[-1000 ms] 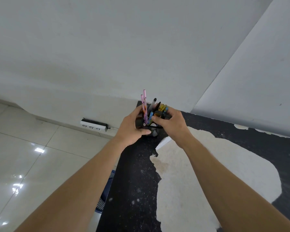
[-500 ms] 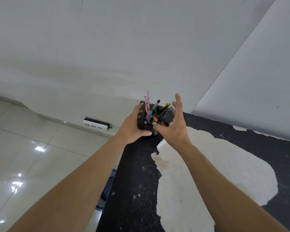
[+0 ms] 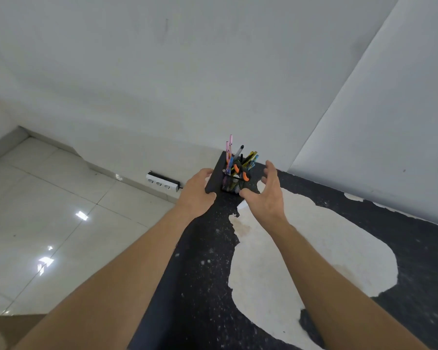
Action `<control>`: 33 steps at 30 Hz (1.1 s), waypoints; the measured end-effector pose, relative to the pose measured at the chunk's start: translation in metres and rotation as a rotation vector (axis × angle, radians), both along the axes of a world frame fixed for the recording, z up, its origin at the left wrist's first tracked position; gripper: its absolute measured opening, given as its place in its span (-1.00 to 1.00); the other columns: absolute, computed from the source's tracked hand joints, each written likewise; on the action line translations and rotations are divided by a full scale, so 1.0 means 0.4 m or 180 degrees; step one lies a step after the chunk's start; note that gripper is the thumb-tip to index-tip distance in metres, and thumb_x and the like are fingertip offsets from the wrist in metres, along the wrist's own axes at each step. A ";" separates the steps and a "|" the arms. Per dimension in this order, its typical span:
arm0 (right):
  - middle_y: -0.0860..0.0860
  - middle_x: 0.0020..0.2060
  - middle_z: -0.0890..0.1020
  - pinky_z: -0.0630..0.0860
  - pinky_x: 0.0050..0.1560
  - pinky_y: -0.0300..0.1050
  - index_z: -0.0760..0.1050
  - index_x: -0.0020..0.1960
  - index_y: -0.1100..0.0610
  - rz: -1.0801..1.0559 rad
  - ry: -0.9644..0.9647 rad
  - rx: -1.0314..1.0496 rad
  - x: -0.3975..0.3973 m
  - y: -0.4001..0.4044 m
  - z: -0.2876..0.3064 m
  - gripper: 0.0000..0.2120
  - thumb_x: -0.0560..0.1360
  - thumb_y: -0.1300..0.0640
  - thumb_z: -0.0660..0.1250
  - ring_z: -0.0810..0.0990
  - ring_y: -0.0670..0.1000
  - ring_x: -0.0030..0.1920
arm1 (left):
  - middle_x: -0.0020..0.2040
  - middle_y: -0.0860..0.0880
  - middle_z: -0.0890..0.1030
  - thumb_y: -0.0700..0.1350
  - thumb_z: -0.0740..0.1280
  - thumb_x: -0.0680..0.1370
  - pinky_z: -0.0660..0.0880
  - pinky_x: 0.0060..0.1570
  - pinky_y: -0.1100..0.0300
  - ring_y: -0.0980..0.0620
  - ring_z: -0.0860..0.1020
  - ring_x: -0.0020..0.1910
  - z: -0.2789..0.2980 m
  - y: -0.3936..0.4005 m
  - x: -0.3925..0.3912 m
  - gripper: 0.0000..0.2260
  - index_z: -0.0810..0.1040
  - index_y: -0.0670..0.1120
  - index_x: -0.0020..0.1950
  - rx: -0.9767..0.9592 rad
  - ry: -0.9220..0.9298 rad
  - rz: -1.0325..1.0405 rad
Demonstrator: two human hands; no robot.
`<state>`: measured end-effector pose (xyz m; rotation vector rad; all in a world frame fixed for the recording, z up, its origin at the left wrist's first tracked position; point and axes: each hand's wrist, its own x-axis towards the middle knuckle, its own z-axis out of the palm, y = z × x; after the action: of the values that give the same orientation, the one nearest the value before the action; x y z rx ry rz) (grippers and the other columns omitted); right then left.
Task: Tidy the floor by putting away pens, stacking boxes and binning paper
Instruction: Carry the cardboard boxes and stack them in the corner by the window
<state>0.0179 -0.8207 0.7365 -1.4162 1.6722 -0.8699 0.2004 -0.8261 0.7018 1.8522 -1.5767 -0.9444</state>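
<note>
A black mesh pen holder (image 3: 232,184) stands at the far left corner of the black tabletop (image 3: 208,261). Several pens (image 3: 229,152) and orange-handled scissors (image 3: 240,170) stick out of it. My left hand (image 3: 196,192) hangs just left of the holder over the table's left edge, fingers loosely curled, holding nothing. My right hand (image 3: 266,192) is spread open just right of the holder, thumb near its base, not gripping it.
The tabletop's black coating is peeled, leaving a large pale patch (image 3: 301,248). White walls meet behind the holder. A white power strip (image 3: 162,184) lies on the tiled floor (image 3: 48,210) by the wall. A brown cardboard edge (image 3: 13,327) shows at the bottom left.
Both hands have let go of the pen holder and drawn back from it. The right hand opened first, then the left released. The holder now stands alone on the corner.
</note>
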 end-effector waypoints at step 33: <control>-0.01 0.06 0.67 0.62 0.19 0.04 0.59 0.21 0.09 0.3466 0.0424 0.0539 0.156 0.797 0.210 -0.72 0.55 0.01 0.41 0.68 0.02 0.04 | 0.16 0.09 0.62 -0.10 0.31 0.57 0.50 0.08 0.21 0.10 0.58 0.04 0.274 1.197 0.038 -0.80 0.62 -0.01 0.17 0.0225 -0.0912 0.1931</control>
<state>0.0801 -0.5018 0.8206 -1.9349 0.7766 -0.0110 0.2158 -0.3471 0.8115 2.3950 -1.0126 -0.4780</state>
